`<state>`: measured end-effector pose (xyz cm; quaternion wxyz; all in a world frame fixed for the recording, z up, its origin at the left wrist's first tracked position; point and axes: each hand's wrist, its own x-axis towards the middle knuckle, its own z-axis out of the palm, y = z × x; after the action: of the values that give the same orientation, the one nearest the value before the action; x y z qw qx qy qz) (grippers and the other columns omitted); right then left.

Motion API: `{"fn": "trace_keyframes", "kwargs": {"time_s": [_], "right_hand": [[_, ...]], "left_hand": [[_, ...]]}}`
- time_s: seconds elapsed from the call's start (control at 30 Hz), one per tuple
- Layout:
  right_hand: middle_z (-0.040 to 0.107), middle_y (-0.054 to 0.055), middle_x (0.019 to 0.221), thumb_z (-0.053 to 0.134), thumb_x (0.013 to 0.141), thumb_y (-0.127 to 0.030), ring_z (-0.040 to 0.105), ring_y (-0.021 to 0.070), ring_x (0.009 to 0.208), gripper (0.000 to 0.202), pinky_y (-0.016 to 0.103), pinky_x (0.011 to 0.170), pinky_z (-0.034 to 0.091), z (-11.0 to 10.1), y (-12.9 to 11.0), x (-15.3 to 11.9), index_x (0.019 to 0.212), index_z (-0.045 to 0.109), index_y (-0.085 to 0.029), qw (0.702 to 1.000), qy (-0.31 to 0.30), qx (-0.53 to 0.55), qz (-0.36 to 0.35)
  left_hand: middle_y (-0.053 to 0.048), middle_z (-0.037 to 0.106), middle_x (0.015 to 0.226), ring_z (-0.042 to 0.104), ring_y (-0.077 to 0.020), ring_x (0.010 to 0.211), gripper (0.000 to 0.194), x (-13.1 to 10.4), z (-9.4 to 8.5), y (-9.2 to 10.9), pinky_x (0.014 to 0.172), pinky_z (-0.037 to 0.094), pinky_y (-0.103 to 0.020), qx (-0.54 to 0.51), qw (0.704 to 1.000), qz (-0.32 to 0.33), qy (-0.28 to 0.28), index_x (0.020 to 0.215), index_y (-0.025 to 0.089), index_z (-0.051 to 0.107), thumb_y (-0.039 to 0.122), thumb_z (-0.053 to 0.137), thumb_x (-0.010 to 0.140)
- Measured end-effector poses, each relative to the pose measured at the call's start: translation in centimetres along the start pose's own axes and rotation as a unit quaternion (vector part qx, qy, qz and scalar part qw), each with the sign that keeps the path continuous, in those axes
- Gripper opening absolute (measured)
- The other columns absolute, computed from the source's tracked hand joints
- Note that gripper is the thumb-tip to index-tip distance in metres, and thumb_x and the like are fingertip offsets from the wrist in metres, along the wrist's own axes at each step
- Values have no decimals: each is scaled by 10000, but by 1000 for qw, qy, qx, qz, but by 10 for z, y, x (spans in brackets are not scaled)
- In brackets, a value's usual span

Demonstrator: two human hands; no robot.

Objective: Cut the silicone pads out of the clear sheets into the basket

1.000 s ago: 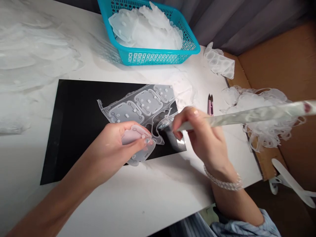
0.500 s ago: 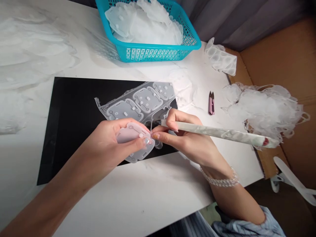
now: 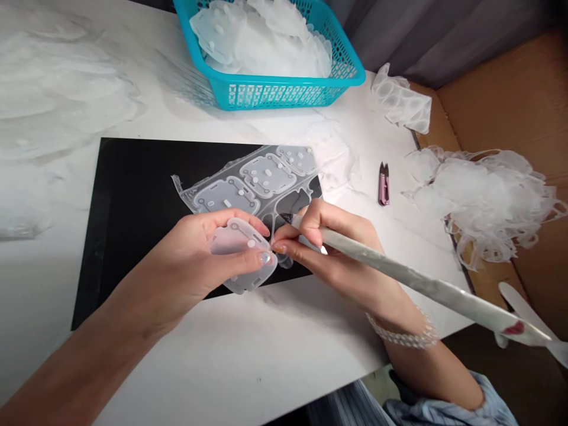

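My left hand (image 3: 199, 254) pinches a translucent rounded piece (image 3: 244, 278) between thumb and fingers, over the black mat (image 3: 128, 207). Close against it, my right hand (image 3: 332, 242) is closed round a long whitish tool (image 3: 408, 278) with a dark pointed tip, its wrapped handle stretching to the lower right. The right thumb and a fingertip meet at the edge of the translucent piece. Behind both hands a clear molded sheet (image 3: 226, 198) with several rounded shapes lies on the mat; its near part is partly hidden by the hands.
A blue basket (image 3: 284, 93) heaped with translucent pieces stands at the back. Small pink snips (image 3: 384, 184) lie to the right, near a tangled pile of clear scraps (image 3: 492, 195) by a cardboard box (image 3: 510, 100). More translucent sheets (image 3: 57, 89) cover the left side.
The tool in my right hand has swung, its far end moving down and right and its dark tip now showing. My left hand keeps hold of the translucent piece, almost unmoved.
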<state>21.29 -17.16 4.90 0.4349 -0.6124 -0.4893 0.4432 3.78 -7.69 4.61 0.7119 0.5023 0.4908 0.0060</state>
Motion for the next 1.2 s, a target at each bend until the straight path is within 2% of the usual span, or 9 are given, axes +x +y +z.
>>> {"fn": "trace_keyframes", "kwargs": {"time_s": [0.17, 0.33, 0.47, 0.57, 0.77, 0.9, 1.0, 1.07, 1.2], "right_hand": [[607, -31, 759, 665, 899, -137, 624, 127, 740, 357, 232, 593, 429, 2, 0, -2, 720, 367, -219, 998, -2, -39, -46], [595, -14, 758, 595, 912, -91, 496, 128, 678, 338, 268, 622, 412, 6, -1, -5, 722, 350, -227, 991, 12, -111, -76], [606, -1, 772, 586, 909, -105, 481, 138, 663, 317, 280, 606, 405, 9, -3, -7, 724, 362, -230, 989, 28, -131, -63], [636, -5, 801, 606, 893, -102, 507, 131, 674, 325, 278, 627, 419, 7, -5, -6, 730, 354, -229, 993, 37, -105, -33], [644, 7, 785, 624, 893, -148, 549, 141, 711, 338, 268, 607, 421, 2, -7, 0, 725, 343, -233, 1000, -15, -6, 27], [564, -15, 723, 598, 903, -145, 479, 129, 646, 319, 264, 584, 388, 3, -8, -3, 741, 338, -233, 997, 7, -79, 6], [534, -15, 729, 550, 912, -113, 427, 126, 639, 292, 255, 580, 374, 5, -12, -6, 756, 333, -231, 990, -18, -143, -9], [541, -13, 743, 532, 911, -89, 425, 127, 651, 283, 250, 583, 376, 6, -14, -8, 763, 336, -230, 988, -25, -154, -10], [603, -19, 764, 579, 893, -103, 469, 117, 645, 312, 257, 603, 398, 7, -12, -7, 749, 332, -228, 992, 32, -119, -9]], "left_hand": [[58, 708, 733, 615, -132, 712, 266, -2, 1, 1, 626, 443, -218, 17, 1000, 16, 7, 908, 305, 708, 419, 800, 685], [22, 717, 739, 651, -178, 736, 252, 0, 2, 0, 593, 470, -247, 36, 999, 35, 18, 884, 291, 721, 403, 783, 666], [-3, 731, 776, 675, -202, 758, 248, 2, 1, -2, 586, 497, -267, 35, 998, 51, 22, 886, 274, 727, 395, 774, 674], [9, 733, 766, 681, -191, 770, 242, 4, 0, -5, 626, 503, -258, 39, 998, 57, 12, 859, 276, 739, 423, 792, 674], [28, 734, 750, 667, -167, 748, 216, 7, -3, -8, 641, 486, -242, 40, 997, 63, -12, 826, 290, 743, 439, 798, 680], [32, 695, 711, 627, -156, 705, 164, 4, 0, -4, 600, 455, -237, 50, 997, 62, -5, 816, 288, 731, 398, 764, 699], [23, 689, 754, 617, -165, 720, 146, 0, 4, -1, 563, 428, -240, 51, 997, 52, 16, 809, 286, 726, 384, 741, 702], [29, 673, 733, 609, -157, 699, 139, -1, 5, -1, 543, 415, -234, 47, 998, 48, 16, 811, 295, 724, 380, 742, 702], [30, 679, 709, 622, -154, 654, 194, 1, 3, -4, 535, 446, -232, 48, 997, 56, 18, 839, 301, 738, 426, 769, 695]]}}
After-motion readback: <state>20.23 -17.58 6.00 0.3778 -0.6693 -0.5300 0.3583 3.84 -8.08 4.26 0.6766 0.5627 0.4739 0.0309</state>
